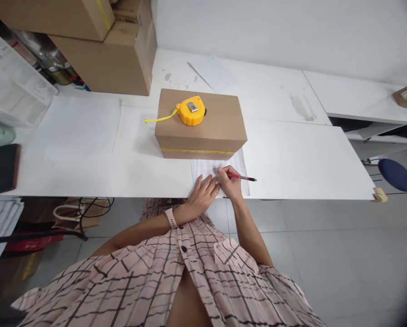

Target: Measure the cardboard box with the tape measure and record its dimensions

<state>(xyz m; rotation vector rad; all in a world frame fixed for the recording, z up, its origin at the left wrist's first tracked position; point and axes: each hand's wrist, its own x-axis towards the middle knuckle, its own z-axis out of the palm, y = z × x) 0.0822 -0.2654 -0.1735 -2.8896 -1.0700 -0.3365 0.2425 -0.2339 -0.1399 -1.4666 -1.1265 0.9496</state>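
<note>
A: Fingers first. What do we have at the right hand (229, 182)?

B: Thumb and fingers pinched together on a red pen (245, 178), its back end pointing right. Where the point meets the paper, we cannot make out; the fingers cover it.

A: And the left hand (203, 195)?

B: Palm down, fingers slightly apart, gripping nothing. It rests across the near part of the printed sheet (240, 164), just beside the right hand. Pale band (171, 218) on that wrist.

A: Position of the sheet?

B: At the near edge of the white table (292, 159), in front of the carton (203, 134). We cannot tell how far it runs beneath.

A: On the carton?

B: A yellow tape measure (191, 111), lying on top, a length of blade out past the left edge. Bigger boxes (104, 59) stand farther off, to the left.

A: Our reading of the step?

B: Writing on the sheet, we judge; the tape measure lies untouched.

A: And the next move calls for?

B: A steady pinch, we'd say, with the left palm pinning the paper flat and both hands clear of the carton.
</note>
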